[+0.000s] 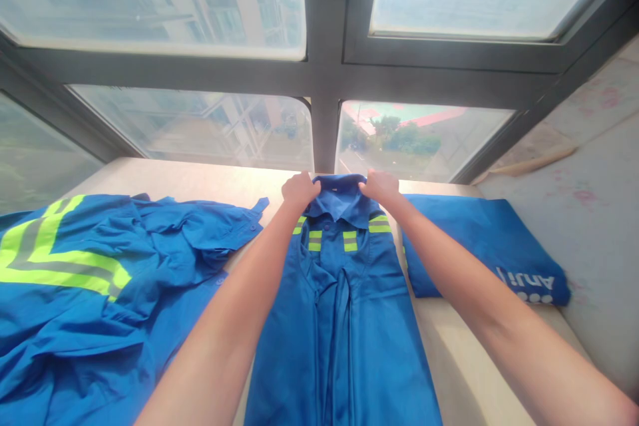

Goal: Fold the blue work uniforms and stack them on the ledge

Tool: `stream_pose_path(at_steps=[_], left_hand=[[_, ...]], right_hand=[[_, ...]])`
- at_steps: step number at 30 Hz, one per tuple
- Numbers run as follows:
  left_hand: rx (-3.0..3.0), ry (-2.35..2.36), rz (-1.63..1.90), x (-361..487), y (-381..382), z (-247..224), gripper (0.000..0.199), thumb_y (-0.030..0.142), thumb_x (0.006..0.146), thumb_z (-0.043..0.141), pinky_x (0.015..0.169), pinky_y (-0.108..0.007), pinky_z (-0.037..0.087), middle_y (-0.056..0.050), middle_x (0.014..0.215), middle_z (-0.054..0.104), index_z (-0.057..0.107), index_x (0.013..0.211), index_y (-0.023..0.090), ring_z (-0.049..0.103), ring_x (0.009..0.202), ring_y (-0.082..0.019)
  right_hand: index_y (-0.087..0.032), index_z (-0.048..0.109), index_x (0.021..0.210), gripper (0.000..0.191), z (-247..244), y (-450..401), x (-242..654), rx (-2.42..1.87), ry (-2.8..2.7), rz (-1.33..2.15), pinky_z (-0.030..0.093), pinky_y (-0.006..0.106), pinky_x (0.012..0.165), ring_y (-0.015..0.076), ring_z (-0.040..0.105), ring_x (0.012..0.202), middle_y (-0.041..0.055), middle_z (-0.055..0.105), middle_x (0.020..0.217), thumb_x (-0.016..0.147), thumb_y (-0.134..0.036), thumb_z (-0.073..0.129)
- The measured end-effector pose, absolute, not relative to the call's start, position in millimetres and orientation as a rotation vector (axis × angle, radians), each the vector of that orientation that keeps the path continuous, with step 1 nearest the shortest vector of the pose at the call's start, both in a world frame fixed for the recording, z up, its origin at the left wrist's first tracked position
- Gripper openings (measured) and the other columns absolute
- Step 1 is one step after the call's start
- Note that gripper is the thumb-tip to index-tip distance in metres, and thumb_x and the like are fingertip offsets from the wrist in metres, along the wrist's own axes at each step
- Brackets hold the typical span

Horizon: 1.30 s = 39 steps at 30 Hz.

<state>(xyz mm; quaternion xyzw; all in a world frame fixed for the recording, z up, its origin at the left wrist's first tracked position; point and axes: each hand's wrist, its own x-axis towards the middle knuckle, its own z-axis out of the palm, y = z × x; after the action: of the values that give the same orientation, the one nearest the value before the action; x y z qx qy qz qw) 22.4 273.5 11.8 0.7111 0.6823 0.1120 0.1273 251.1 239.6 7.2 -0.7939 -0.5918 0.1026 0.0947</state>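
A blue work coverall (pixel 369 299) with yellow-green and grey reflective strips lies lengthwise in front of me, its collar at the far end by the window. My left hand (pixel 299 192) is closed on the left side of the collar. On the collar's right side, my right hand (pixel 380 186) grips the cloth in the same way. Between the two hands the collar (pixel 342 198) stands spread, with a small label inside. Long folds run down the middle of the garment, and its lower end is out of view.
To the left a crumpled blue garment (pixel 170 239) with wide reflective bands lies spread out. A folded blue garment (pixel 464 233) with white "AnJi" lettering rests at the right. All lie on a pale sill (pixel 200 170) below a grey-framed window (pixel 324 73). A papered wall (pixel 589 213) bounds the right side.
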Motion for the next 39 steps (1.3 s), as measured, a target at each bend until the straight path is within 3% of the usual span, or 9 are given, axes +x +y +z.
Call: stream_pose_path(at_steps=[4, 8, 13, 16, 20, 25, 29, 34, 39], left_hand=[[2.057, 1.873, 0.317, 24, 266, 1, 0.042, 0.033, 0.08, 0.066, 0.088, -0.036, 0.05, -0.013, 0.109, 0.072, 0.062, 0.12, 0.021, 0.067, 0.108, -0.032], [2.046, 1.827, 0.429, 29, 250, -4, 0.051, 0.031, 0.091, 0.052, 0.09, -0.033, 0.049, -0.01, 0.109, 0.073, 0.047, 0.14, 0.018, 0.066, 0.11, -0.026], [2.124, 1.749, 0.568, 18, 203, 1, 0.046, 0.023, 0.092, 0.05, 0.1, -0.032, 0.046, -0.012, 0.128, 0.065, 0.049, 0.138, 0.016, 0.061, 0.119, -0.022], [2.189, 1.723, 0.6, 6, 164, 4, 0.04, 0.019, 0.092, 0.05, 0.108, -0.035, 0.041, -0.014, 0.132, 0.062, 0.056, 0.131, 0.014, 0.056, 0.125, -0.023], [2.285, 1.671, 0.564, -2, 111, 3, 0.035, 0.018, 0.088, 0.055, 0.107, -0.04, 0.042, -0.014, 0.129, 0.063, 0.062, 0.122, 0.015, 0.056, 0.124, -0.026], [2.467, 1.649, 0.49, -11, 61, 0, 0.039, 0.02, 0.088, 0.057, 0.113, -0.049, 0.036, -0.018, 0.145, 0.051, 0.061, 0.126, 0.014, 0.045, 0.136, -0.032], [2.526, 1.666, 0.544, -35, 23, -4, 0.039, 0.023, 0.092, 0.052, 0.111, -0.053, 0.038, -0.018, 0.146, 0.051, 0.06, 0.129, 0.014, 0.044, 0.137, -0.034], [2.611, 1.7, 0.654, -72, -55, -17, 0.04, 0.029, 0.095, 0.049, 0.107, -0.053, 0.042, -0.015, 0.146, 0.052, 0.061, 0.131, 0.017, 0.045, 0.137, -0.034], [2.837, 1.659, 0.556, -92, -147, -28, 0.047, 0.032, 0.092, 0.054, 0.111, -0.052, 0.032, -0.011, 0.152, 0.048, 0.058, 0.137, 0.022, 0.041, 0.14, -0.033]], right_hand=[[-0.016, 0.071, 0.104, 0.026, -2, 246, 247, -2.311, -1.746, 0.471, 0.049, 0.034, 0.086, 0.0304, 0.067, 0.104, 0.0157, 0.071, 0.104, 0.081, -0.025, 0.065], [-0.014, 0.06, 0.129, 0.044, -14, 241, 238, -2.239, -1.66, 0.416, 0.048, 0.032, 0.09, 0.0267, 0.064, 0.109, 0.0128, 0.071, 0.113, 0.089, -0.032, 0.056], [-0.008, 0.049, 0.139, 0.053, -24, 200, 227, -2.025, -1.602, 0.189, 0.044, 0.036, 0.099, 0.0275, 0.057, 0.117, 0.0187, 0.062, 0.127, 0.091, -0.032, 0.051], [-0.006, 0.053, 0.132, 0.048, -28, 169, 219, -2.018, -1.636, 0.043, 0.04, 0.038, 0.102, 0.0298, 0.052, 0.122, 0.022, 0.057, 0.131, 0.093, -0.033, 0.047], [-0.009, 0.058, 0.129, 0.041, -29, 148, 198, -2.108, -1.942, 0.271, 0.043, 0.036, 0.097, 0.0274, 0.058, 0.113, 0.0183, 0.065, 0.119, 0.094, -0.019, 0.04], [-0.018, 0.051, 0.142, 0.057, -21, 144, 182, -2.001, -2.116, 0.313, 0.039, 0.04, 0.106, 0.027, 0.045, 0.135, 0.013, 0.05, 0.147, 0.085, -0.011, 0.049], [-0.011, 0.044, 0.147, 0.058, -11, 127, 191, -1.992, -2.114, 0.253, 0.034, 0.042, 0.114, 0.029, 0.033, 0.145, 0.016, 0.037, 0.157, 0.09, -0.019, 0.05], [-0.009, 0.052, 0.14, 0.048, -15, 42, 199, -1.864, -2.039, 0.127, 0.033, 0.043, 0.118, 0.0285, 0.036, 0.144, 0.0171, 0.042, 0.153, 0.095, -0.024, 0.045], [-0.015, 0.051, 0.142, 0.047, -37, -94, 192, -1.717, -2.044, 0.074, 0.038, 0.049, 0.115, 0.0296, 0.034, 0.146, 0.0138, 0.041, 0.155, 0.096, -0.025, 0.046]])
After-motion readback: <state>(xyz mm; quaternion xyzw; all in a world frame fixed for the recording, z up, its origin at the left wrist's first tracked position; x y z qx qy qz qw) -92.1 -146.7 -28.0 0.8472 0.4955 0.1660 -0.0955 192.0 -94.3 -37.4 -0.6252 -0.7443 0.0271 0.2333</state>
